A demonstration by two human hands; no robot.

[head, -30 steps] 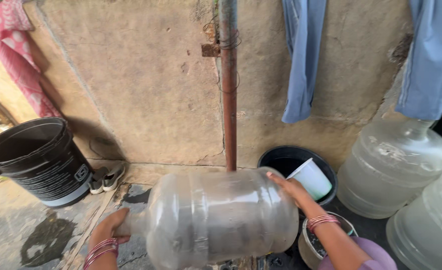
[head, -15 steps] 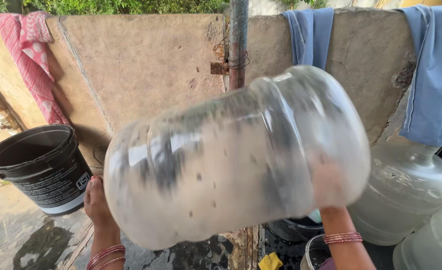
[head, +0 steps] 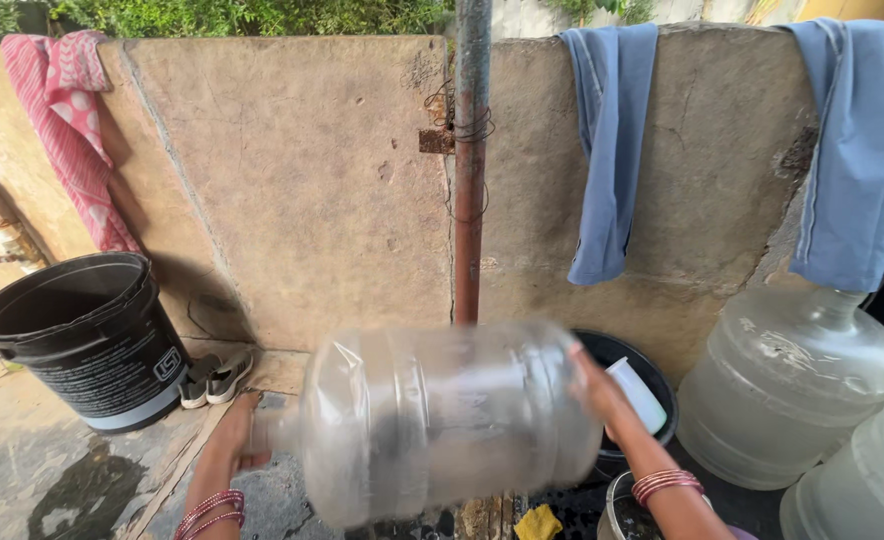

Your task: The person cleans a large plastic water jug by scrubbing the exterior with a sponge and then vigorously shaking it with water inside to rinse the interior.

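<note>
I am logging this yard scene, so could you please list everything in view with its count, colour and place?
large water jug: one, clear, held sideways in the centre, blurred
water jugs: at least two more, clear, standing at right
bucket: one, black, left on the ground
shoes: one pair, grey and white, beside the bucket
pipe: one, rusty, upright against the wall
wall: one, tan concrete, behind
cloths: two, blue, hung over the wall
towel: one, red patterned, hung at left
basin: one, black, behind the jug
cup: one, white, in the basin
left hand: grip at the jug's neck
right hand: on the jug's base
</note>
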